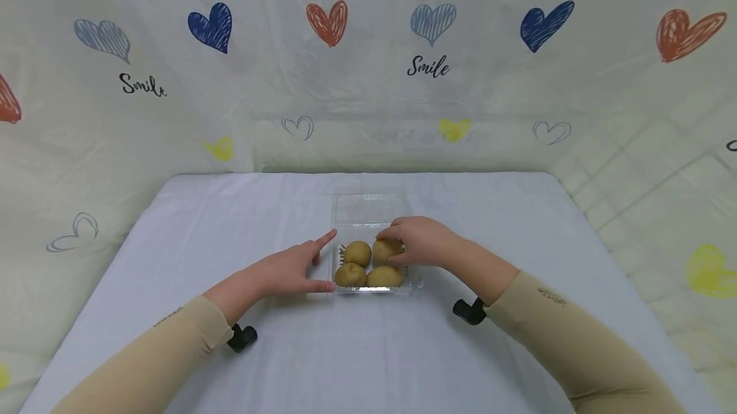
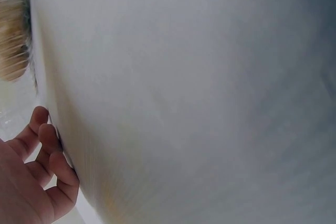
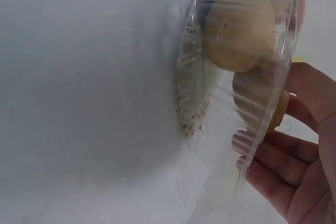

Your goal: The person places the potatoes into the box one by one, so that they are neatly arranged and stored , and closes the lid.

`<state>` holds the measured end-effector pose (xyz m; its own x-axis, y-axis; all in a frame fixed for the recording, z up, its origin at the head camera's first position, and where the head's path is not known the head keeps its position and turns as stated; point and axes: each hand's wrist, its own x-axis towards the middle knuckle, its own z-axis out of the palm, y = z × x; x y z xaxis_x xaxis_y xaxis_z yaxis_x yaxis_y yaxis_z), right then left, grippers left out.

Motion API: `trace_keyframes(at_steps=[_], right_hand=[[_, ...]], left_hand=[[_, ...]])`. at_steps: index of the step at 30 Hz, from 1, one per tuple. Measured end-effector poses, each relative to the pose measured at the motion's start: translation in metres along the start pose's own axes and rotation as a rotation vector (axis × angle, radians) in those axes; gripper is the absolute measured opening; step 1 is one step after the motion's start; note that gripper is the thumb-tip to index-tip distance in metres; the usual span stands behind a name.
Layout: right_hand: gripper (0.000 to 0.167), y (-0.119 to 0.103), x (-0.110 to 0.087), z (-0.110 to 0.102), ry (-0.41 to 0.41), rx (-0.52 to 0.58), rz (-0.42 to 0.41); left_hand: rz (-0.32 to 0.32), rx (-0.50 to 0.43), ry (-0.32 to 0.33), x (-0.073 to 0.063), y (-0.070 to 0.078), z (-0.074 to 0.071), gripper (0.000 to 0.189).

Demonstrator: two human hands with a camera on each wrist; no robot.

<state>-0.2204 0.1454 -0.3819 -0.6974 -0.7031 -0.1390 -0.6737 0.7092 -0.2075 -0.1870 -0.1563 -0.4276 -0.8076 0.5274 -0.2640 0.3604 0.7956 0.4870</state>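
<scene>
A clear plastic clamshell box (image 1: 371,290) sits on the table with its lid (image 1: 368,207) folded back behind it. Several potatoes fill it in two rows. My right hand (image 1: 425,241) reaches over the right wall, thumb and fingers curled around the back right potato (image 1: 386,250). Through the box wall, the right wrist view shows that potato (image 3: 249,98) between the thumb and fingers. Beside the left wall is my left hand (image 1: 290,269), its index finger and thumb spread toward the box corners. Nothing is held in it.
A white cloth (image 1: 276,363) covers the table. Behind it hangs a pale curtain (image 1: 368,94) printed with hearts. A small black device (image 1: 469,311) is strapped under the right wrist, and another black device (image 1: 242,338) under the left.
</scene>
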Motion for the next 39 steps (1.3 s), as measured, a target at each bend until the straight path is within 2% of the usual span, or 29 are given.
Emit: trace_keyframes(at_steps=[8,16,28,39], right_hand=[[0.044,-0.001,0.005,0.007,-0.026,-0.007,0.031],[0.038,-0.003,0.005,0.006,-0.030,0.022,-0.010],[0.036,-0.005,0.012,0.013,-0.026,0.050,-0.024],[0.033,-0.006,0.009,0.005,-0.040,0.058,0.055]], left_hand=[[0.000,0.018,0.000,0.002,-0.003,0.002,0.110],[0.002,0.015,-0.005,0.003,-0.004,0.002,0.110],[0.008,0.018,0.004,0.001,-0.003,0.002,0.110],[0.007,0.010,0.003,0.002,-0.003,0.002,0.110]])
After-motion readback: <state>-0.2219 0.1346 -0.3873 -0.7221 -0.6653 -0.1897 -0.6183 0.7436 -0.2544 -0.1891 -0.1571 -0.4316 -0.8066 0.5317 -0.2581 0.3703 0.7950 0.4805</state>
